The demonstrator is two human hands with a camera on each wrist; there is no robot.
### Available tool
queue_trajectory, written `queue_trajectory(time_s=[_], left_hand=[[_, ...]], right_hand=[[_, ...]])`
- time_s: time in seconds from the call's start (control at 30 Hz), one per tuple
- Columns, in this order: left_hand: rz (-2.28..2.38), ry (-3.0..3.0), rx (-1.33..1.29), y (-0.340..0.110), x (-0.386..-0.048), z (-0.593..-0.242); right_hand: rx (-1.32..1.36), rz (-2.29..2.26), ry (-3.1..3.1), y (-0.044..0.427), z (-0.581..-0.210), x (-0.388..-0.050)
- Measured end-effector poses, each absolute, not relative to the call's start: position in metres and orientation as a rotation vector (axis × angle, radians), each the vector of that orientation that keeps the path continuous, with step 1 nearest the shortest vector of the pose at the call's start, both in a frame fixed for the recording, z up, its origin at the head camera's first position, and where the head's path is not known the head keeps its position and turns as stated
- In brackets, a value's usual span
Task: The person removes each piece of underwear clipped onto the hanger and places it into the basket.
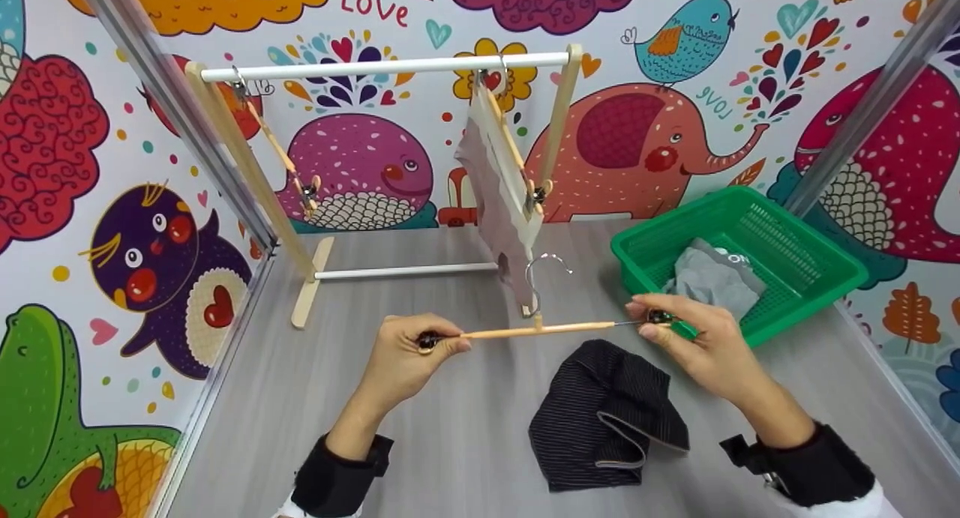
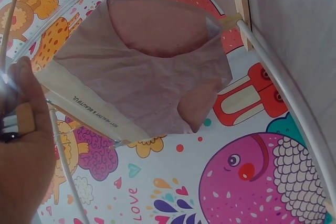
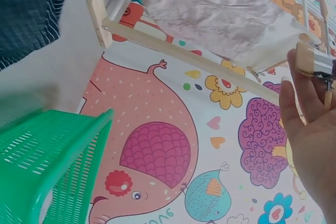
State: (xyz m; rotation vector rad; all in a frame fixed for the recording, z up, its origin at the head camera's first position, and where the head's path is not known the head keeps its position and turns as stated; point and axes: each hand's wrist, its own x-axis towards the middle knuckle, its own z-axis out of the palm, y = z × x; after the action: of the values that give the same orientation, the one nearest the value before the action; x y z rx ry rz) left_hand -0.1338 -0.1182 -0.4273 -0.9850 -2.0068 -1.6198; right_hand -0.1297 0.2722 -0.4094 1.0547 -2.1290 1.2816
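A wooden clip hanger [image 1: 538, 328] with a metal hook is held level between both hands, above the table. My left hand [image 1: 409, 357] pinches the clip at its left end. With thumb and fingers, my right hand [image 1: 701, 342] pinches the right clip, where a thin metal rod shows between wood and clip. The wooden clip face [image 3: 305, 59] shows at the right fingers in the right wrist view. Just below the hanger lies a folded black striped garment [image 1: 600, 420], seen partly in the right wrist view too. Neither clip holds any cloth.
A rack with a white top rail [image 1: 375, 68] stands behind. On it hang a bare clip hanger [image 1: 274, 143] and light brownish-pink underpants [image 1: 495, 188] clipped to another hanger. A green basket [image 1: 645, 259] at right contains grey cloth [image 1: 712, 278]. Patterned walls surround the table.
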Motion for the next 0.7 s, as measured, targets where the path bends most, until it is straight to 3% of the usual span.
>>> queue_trajectory(time_s=[0.7], left_hand=[[-1.610, -2.008, -0.933, -0.150, -0.115, -0.424]], right_hand=[[0.855, 1.255, -2.414, 0.282, -0.455, -0.124]])
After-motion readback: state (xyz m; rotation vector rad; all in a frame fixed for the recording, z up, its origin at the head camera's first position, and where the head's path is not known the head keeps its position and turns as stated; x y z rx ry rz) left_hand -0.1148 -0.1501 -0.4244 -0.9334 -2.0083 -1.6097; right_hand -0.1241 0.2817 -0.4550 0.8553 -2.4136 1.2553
